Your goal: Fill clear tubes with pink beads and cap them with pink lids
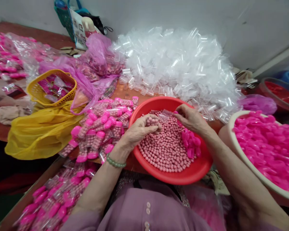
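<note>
At far left, a yellow plastic basket [31, 91] was noted, followed by a heap of capped, bead-filled bottles [93, 134], judged light, smooth and best gripped around the body just below the cap. The left hand [141, 128] was found at the left side of the red basin [173, 179], its thumb and curled fingers closed around a cluster of pink beads [152, 121]; whether these were enclosed by a clear bottle could not be told. Loose beads [163, 150] were spread across the basin floor, judged hard, slick and apt to roll if not cupped. A clear plastic piece [165, 115] was seen lying on them, between the hands. A bright pink cap [179, 122] appeared pinched at the fingertips of the right hand [191, 118]; it was judged light and slightly springy, best taken by the rim. More caps [190, 142] were clumped below, and others were contained in a cream tub [230, 134] at far right.
</note>
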`<state>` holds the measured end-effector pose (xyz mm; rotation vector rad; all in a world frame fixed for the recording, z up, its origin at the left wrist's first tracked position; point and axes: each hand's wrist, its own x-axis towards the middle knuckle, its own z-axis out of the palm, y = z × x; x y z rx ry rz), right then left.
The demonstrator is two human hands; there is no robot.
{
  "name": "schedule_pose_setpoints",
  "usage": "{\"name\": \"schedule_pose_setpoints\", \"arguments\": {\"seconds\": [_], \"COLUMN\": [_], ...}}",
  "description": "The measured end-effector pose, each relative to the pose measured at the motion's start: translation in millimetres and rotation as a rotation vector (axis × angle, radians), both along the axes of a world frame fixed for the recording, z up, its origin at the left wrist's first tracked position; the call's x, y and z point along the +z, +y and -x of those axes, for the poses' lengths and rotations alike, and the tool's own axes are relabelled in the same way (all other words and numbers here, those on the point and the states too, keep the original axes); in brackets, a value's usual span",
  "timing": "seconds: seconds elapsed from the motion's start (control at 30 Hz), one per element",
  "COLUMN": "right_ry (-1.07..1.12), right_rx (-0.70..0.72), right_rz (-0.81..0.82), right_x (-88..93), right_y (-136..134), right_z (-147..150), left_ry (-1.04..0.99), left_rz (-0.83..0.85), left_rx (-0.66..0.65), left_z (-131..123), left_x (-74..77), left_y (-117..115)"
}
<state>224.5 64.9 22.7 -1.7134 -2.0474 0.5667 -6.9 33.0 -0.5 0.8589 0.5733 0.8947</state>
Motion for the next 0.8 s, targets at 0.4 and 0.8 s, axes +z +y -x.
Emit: {"name": "schedule_pose_setpoints", "arguments": {"seconds": [0.4,0.8], "right_ry": [0.939,0.181], "right_rx": [-0.213,0.371], "right_rz": [-0.003,-0.295], "right_x": [-12.8,-0.8], "right_y": [-11.1,-19.9], "right_z": [58.8,38.2], "left_ry": [-0.081,-0.109], "left_rz": [0.107,0.115], "left_rx": [0.013,0.017], "left_z": [-0.9,-1.1], "left_x": [5.8,4.8], "left_y": [0.3,1.8]}}
